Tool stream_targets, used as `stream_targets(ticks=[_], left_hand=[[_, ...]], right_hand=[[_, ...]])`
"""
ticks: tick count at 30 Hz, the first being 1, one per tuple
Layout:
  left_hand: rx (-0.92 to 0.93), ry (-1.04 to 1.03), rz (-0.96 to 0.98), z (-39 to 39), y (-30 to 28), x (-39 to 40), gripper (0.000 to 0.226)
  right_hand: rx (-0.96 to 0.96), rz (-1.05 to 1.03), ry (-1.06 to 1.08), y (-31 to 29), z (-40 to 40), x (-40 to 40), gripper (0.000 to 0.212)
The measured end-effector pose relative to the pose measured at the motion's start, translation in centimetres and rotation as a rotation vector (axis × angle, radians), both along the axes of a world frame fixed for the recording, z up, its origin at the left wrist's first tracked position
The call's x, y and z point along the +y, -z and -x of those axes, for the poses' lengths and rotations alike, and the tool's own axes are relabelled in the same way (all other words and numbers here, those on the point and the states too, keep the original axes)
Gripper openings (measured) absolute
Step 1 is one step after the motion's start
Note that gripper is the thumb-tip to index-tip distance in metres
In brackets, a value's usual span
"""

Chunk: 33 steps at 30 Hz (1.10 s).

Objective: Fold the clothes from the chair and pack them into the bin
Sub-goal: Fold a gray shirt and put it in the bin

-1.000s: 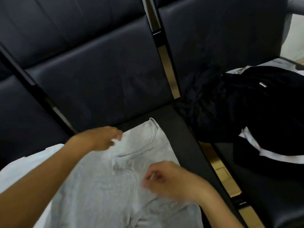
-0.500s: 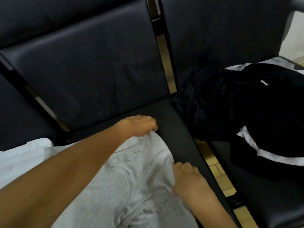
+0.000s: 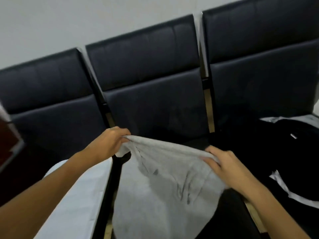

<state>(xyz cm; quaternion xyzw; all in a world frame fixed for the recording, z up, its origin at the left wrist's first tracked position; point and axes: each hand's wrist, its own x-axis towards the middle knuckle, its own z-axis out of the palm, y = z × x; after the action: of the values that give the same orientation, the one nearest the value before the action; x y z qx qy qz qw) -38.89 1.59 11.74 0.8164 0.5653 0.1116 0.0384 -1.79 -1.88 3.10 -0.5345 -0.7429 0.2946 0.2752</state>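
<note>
Centrally, your left hand and right hand each pinch the upper edge of a grey garment, fingers curled round the cloth; it hangs lifted between them over the middle seat of a row of dark padded chairs. Its lower part drapes down toward the seat. On the left seat lies a white cloth, just beside the grey garment. On the right seat rests a heap of black clothes with white trim, near your right hand. Behind the chair backs stands a plain pale wall. At far left, a reddish-brown object enters, blurred.
</note>
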Motion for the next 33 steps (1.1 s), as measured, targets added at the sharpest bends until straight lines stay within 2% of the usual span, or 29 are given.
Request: stream_targets(ticks=[4,6,11,14,17,20,23,26,30,33], left_hand=[[-0.239,-0.145,-0.201,2.4,-5.6,-6.5,0.016],[-0.295,-0.208,-0.207,3.7,-8.3,-9.8,0.015],[-0.134,-0.181,-0.021,5.7,-13.6,-16.7,0.009],[-0.201,-0.195,0.025,5.2,-16.7,-20.6,0.004],[-0.340,-0.129,0.207,4.8,-19.1,-24.0,0.007],[-0.455,-0.095,0.328,5.4,-19.4,-25.1,0.010],[-0.502,-0.133,0.445,6.1,-17.5,-23.1,0.015],[-0.394,-0.172,0.506,6.9,-13.3,-18.7,0.018],[-0.111,-0.216,0.451,7.8,-5.4,-11.6,0.021],[0.003,-0.269,0.399,8.1,0.4,-7.1,0.028]], right_hand=[[-0.097,-0.204,-0.191,-10.2,1.5,-0.2,0.038],[-0.158,-0.242,-0.238,-15.0,1.9,-0.9,0.032],[-0.179,-0.164,-0.368,-23.8,2.0,-4.3,0.013],[-0.183,-0.077,-0.459,-27.4,1.6,-6.8,0.013],[-0.166,0.029,-0.536,-29.6,0.9,-8.1,0.016],[-0.155,0.151,-0.537,-29.9,0.4,-7.7,0.022],[-0.152,0.209,-0.465,-27.5,0.9,-5.5,0.021],[-0.258,0.207,-0.440,-22.6,2.2,-2.0,0.017],[-0.451,0.169,-0.428,-14.4,4.2,3.5,0.020],[-0.531,0.090,-0.349,-8.3,5.2,7.2,0.017]])
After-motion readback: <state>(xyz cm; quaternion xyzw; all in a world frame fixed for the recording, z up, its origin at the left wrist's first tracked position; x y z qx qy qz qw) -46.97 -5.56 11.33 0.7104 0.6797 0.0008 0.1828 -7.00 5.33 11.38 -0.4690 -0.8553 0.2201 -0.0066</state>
